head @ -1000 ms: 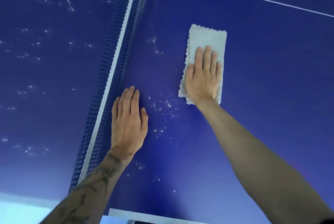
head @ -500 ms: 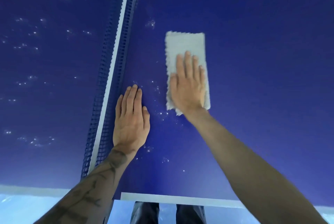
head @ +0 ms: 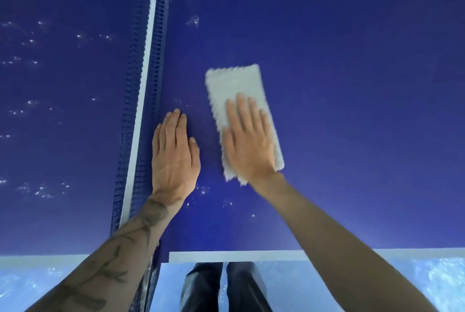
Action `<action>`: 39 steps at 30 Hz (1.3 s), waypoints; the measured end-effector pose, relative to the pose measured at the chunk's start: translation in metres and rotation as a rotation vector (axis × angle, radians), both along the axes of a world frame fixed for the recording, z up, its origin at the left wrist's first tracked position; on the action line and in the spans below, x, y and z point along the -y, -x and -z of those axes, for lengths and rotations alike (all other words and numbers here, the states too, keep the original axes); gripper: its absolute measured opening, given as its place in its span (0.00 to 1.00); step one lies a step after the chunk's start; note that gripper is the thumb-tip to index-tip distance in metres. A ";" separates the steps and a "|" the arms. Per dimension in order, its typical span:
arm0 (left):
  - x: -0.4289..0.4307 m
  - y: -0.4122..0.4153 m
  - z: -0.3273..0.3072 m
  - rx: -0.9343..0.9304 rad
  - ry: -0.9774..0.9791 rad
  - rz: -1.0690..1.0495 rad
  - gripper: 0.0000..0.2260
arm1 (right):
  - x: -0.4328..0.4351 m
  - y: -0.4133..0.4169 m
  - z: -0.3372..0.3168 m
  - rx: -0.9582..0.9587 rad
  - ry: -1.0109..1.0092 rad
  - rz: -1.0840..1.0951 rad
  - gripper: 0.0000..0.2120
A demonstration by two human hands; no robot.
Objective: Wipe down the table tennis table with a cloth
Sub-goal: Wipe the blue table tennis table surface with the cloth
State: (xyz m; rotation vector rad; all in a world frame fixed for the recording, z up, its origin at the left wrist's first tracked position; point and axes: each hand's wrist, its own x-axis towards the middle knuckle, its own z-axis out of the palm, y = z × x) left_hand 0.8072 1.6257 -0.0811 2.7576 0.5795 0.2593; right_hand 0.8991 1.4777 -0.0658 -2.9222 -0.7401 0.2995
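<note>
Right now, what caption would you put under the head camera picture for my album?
Right hand presses a cloth flat on the blue table while the left hand rests beside the net.

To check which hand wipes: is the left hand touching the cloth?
Apart. In the head view, bare blue table shows between the left hand and the cloth. Only the right hand presses on it.

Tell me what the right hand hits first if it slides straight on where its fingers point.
Nothing, as far as the picture shows. The right hand, flat on the cloth, points up the table beside the net; ahead lies bare surface. It may edge toward the net farther on.
</note>
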 end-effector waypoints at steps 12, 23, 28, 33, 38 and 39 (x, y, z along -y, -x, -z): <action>0.007 0.051 0.004 -0.064 -0.070 0.045 0.23 | 0.042 0.037 0.003 0.008 -0.054 0.167 0.30; 0.004 0.051 0.003 -0.050 -0.029 0.048 0.23 | 0.127 0.094 0.007 0.017 -0.012 0.203 0.29; 0.004 0.051 -0.001 -0.054 0.021 0.051 0.24 | 0.051 0.159 0.011 -0.031 -0.099 0.106 0.29; 0.000 0.054 -0.008 0.008 0.201 0.014 0.25 | 0.035 0.104 0.011 -0.030 -0.091 -0.013 0.29; -0.005 0.049 -0.017 0.025 0.253 -0.032 0.25 | 0.047 0.134 0.007 0.004 -0.062 0.221 0.30; -0.009 0.047 -0.019 0.025 0.265 -0.045 0.24 | 0.037 0.151 0.007 -0.006 -0.058 0.195 0.30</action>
